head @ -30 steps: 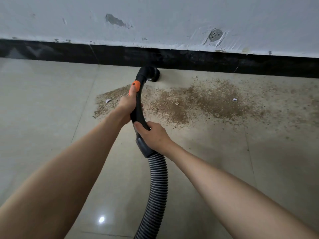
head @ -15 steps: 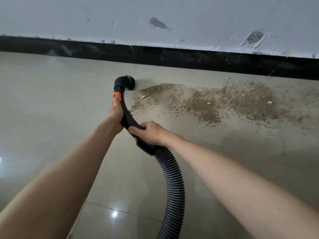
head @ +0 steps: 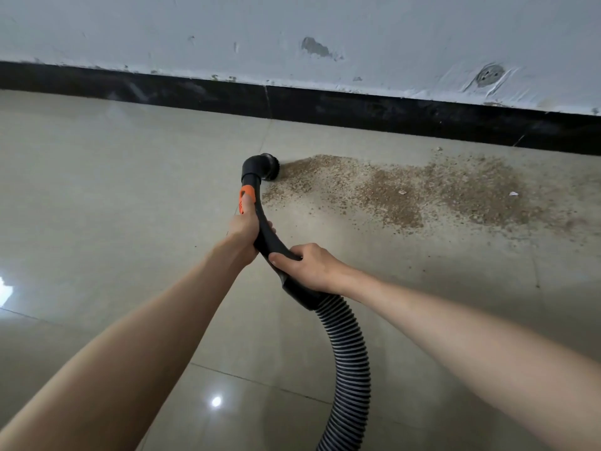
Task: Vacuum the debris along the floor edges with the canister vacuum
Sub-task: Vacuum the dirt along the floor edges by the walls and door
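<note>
A black curved vacuum handle (head: 266,232) with an orange slider ends in a round black nozzle (head: 265,167) that rests on the tiled floor. The nozzle touches the left end of a brown patch of debris (head: 403,193) spread along the floor below the wall. My left hand (head: 244,229) grips the upper handle, thumb on the orange slider. My right hand (head: 309,266) grips the lower handle just above the ribbed grey hose (head: 349,362), which runs down out of view. The canister is not in view.
A black skirting board (head: 357,112) runs along the foot of a scuffed white wall (head: 292,34). Two small white scraps (head: 513,193) lie in the debris. Glossy beige tiles (head: 97,190) extend to the left and toward me.
The nozzle has gone from the middle of the debris to its left end. The leftmost part of the patch is gone. The view has swung left.
</note>
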